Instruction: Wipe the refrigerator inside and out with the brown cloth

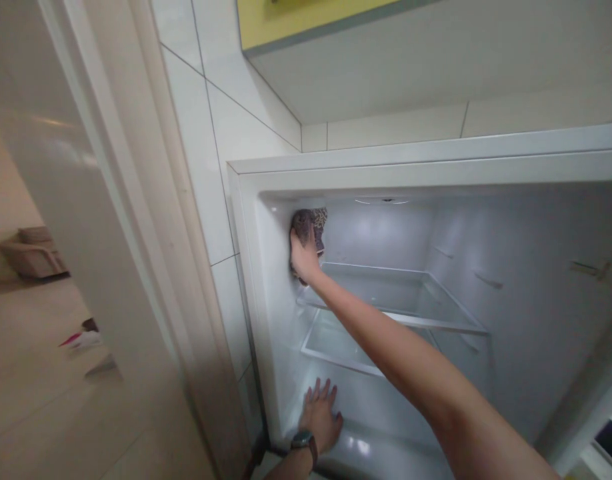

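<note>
Inside the open fridge, my right hand presses a dark patterned cloth against the upper left inner wall, fingers closed over it. That arm stretches in from the lower right, above the glass shelves. Lower down, my left hand, with a watch on its wrist, has its fingers spread and holds nothing. It appears to rest on the fridge's lower inside surface. An upper glass shelf and a lower glass shelf sit behind and below my right hand.
A yellow-fronted wall cabinet hangs above the fridge. Left of it are white wall tiles and a door frame. Through the doorway, a sofa and small things lie on the floor.
</note>
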Demonstrator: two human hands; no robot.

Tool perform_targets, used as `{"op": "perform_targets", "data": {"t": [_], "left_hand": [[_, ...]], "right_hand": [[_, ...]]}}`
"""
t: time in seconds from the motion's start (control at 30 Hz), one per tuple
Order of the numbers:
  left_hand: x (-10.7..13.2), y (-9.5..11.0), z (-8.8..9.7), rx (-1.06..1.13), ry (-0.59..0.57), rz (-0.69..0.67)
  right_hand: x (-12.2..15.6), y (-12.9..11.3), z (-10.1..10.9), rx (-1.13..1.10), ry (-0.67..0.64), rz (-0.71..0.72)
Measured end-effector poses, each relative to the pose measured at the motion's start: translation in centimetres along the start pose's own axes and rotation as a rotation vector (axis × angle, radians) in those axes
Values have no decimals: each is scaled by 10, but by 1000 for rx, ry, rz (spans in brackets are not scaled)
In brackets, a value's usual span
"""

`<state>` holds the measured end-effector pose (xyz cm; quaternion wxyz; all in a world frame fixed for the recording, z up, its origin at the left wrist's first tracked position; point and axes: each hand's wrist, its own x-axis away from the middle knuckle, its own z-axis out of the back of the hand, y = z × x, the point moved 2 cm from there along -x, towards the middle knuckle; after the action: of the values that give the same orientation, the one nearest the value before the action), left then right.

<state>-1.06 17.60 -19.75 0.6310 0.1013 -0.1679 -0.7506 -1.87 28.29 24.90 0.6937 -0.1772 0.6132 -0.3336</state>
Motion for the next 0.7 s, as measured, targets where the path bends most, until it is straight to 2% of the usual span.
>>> {"op": "perform_targets", "data": {"t": [0.13, 0.2, 0.27, 0.4, 0.57, 0.63, 0.7], "left_hand": [[1, 1, 3, 7, 19, 1], [2, 2, 5, -10, 16, 9], [2, 2, 4, -15, 10, 10], [0, 0, -1, 4, -17, 25], [1, 1, 7, 50, -116, 56], [4, 3, 13, 80, -161, 46], [7, 6, 17, 95, -170, 45]], "right_hand": [[48, -35, -8, -29, -55, 42], [55, -43, -8, -40, -66, 75], [47, -39, -7, -58, -25, 69], [-6, -6, -2, -76, 75, -28], [-85, 50, 9, -8, 86, -175], [-100, 74, 10, -9, 92, -216], [-103, 96, 9, -2, 104, -250]]}}
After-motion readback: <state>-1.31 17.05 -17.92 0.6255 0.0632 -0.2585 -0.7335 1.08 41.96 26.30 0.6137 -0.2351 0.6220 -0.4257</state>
